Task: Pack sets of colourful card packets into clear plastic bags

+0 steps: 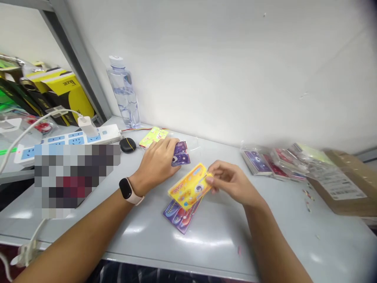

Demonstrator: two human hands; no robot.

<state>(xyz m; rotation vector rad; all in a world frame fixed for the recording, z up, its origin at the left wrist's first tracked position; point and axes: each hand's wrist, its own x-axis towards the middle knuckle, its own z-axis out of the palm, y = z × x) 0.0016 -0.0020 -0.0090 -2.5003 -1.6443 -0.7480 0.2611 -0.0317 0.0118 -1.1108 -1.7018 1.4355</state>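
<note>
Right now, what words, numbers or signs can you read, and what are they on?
Nothing reads clearly.
Yellow-and-black box: big letters, unclear.
Yellow card in the right hand: blurred.
Purple cards at the left hand: too small; maybe a star.
Card underneath, green pack, card packs: blurred.
White label on the cardboard box: too small.

left hand [159, 159] is showing bare | left wrist [137, 181] is wearing a fitness band, its glossy black, rounded-oblong screen [126, 188] sitting in a pale pink strap [138, 200] | right hand [228, 182] is showing bare | both forearms [88, 232] are showing bare | dark clothing [123, 272] is showing faint paler stripes at the view's bottom edge
</note>
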